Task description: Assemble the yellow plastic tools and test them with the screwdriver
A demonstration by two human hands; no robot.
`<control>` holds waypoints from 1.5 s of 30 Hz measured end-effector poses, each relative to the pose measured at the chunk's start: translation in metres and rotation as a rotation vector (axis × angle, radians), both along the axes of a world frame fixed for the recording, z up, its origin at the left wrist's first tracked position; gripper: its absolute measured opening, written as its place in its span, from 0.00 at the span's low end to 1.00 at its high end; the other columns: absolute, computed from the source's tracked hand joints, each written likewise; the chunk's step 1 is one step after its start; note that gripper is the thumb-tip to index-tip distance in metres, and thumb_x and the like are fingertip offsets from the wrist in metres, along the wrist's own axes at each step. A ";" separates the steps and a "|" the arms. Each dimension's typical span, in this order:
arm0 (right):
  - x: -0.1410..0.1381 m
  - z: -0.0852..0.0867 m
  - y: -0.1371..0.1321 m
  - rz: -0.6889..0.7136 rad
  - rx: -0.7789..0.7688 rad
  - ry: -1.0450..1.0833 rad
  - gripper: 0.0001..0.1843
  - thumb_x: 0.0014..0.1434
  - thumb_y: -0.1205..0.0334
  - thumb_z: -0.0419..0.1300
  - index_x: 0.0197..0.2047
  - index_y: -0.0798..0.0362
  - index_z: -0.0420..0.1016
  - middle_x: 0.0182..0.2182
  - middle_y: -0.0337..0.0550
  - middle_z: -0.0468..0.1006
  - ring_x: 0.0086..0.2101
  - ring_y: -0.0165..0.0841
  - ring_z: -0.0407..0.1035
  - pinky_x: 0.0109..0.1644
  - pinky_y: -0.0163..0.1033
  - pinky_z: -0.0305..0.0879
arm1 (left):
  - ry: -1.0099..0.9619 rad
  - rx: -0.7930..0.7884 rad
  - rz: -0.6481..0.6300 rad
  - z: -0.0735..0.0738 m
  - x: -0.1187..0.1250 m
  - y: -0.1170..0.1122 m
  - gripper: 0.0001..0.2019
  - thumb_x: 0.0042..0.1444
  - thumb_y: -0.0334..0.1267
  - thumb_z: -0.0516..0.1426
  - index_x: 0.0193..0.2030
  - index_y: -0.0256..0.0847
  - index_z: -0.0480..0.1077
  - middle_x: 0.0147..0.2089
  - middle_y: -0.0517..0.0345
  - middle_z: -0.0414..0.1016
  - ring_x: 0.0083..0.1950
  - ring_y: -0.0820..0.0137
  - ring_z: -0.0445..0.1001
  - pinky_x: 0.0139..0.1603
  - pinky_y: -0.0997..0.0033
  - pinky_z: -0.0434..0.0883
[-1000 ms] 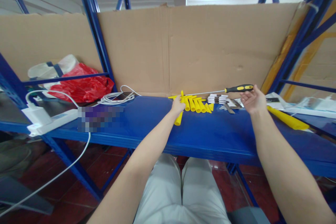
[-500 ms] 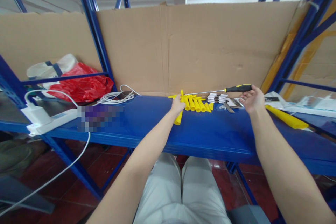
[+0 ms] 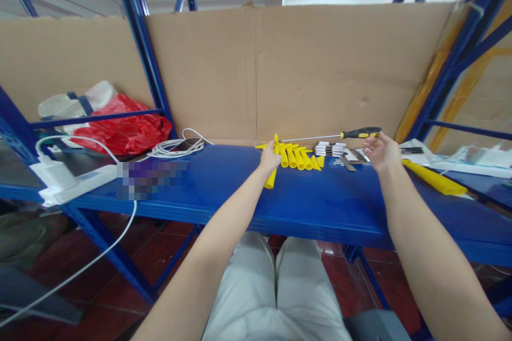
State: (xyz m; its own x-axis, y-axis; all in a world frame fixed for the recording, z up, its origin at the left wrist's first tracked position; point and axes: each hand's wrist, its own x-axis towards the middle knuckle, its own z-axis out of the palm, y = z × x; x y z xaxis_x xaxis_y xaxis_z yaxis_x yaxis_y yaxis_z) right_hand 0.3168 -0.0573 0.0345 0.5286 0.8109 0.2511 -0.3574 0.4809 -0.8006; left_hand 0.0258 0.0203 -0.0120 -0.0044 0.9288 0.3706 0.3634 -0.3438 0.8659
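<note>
My left hand [image 3: 271, 160] is closed around a yellow plastic tubular piece [image 3: 270, 179], held upright with its wide end down. In my right hand [image 3: 383, 152] the fingertips grip the end of a long screwdriver's black and yellow handle [image 3: 356, 133]. The screwdriver lies nearly level, its shaft pointing left and its tip reaching the top of the held yellow piece. Whether the tip sits in a screw is too small to tell. Just right of my left hand, several similar yellow pieces [image 3: 298, 160] lie in a row. Small metal screws [image 3: 338, 162] lie below the screwdriver.
White and dark small bundles [image 3: 330, 149] and a flat metal blade [image 3: 348, 163] lie on the blue shelf [image 3: 312, 202]. A larger yellow object [image 3: 434, 178] lies right. Cardboard [image 3: 300, 69] stands behind. Left are a coiled white cable [image 3: 176, 149], power strip [image 3: 88, 184] and red bag [image 3: 128, 128].
My right hand and the screwdriver handle have shifted very slightly left. My left hand keeps its hold on the yellow piece, and the whole view has moved a little.
</note>
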 end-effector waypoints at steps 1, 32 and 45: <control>-0.001 0.000 0.000 -0.016 -0.018 0.006 0.15 0.64 0.59 0.54 0.26 0.50 0.62 0.18 0.34 0.66 0.18 0.26 0.62 0.19 0.29 0.59 | -0.008 0.001 0.006 0.002 -0.001 -0.001 0.31 0.49 0.26 0.62 0.62 0.44 0.66 0.55 0.50 0.77 0.52 0.61 0.77 0.47 0.67 0.75; -0.012 0.005 -0.006 0.025 -0.076 -0.013 0.15 0.62 0.52 0.59 0.28 0.49 0.63 0.21 0.33 0.65 0.19 0.26 0.61 0.19 0.29 0.60 | -0.053 0.045 0.058 0.005 -0.008 0.006 0.32 0.48 0.25 0.61 0.62 0.44 0.66 0.56 0.51 0.77 0.56 0.61 0.76 0.57 0.63 0.69; -0.017 0.006 -0.005 0.015 -0.123 0.057 0.16 0.63 0.52 0.54 0.27 0.49 0.56 0.16 0.31 0.56 0.17 0.25 0.55 0.18 0.28 0.57 | -0.014 0.030 0.060 0.004 -0.007 0.007 0.32 0.47 0.26 0.61 0.61 0.46 0.66 0.57 0.53 0.76 0.56 0.61 0.75 0.56 0.64 0.70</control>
State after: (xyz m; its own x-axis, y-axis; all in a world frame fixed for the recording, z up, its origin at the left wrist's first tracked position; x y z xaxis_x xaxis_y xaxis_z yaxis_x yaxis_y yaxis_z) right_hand 0.3001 -0.0624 0.0405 0.5272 0.8413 0.1192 -0.4106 0.3751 -0.8311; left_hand 0.0187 0.0270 -0.0082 -0.0653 0.9150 0.3981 0.3723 -0.3478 0.8604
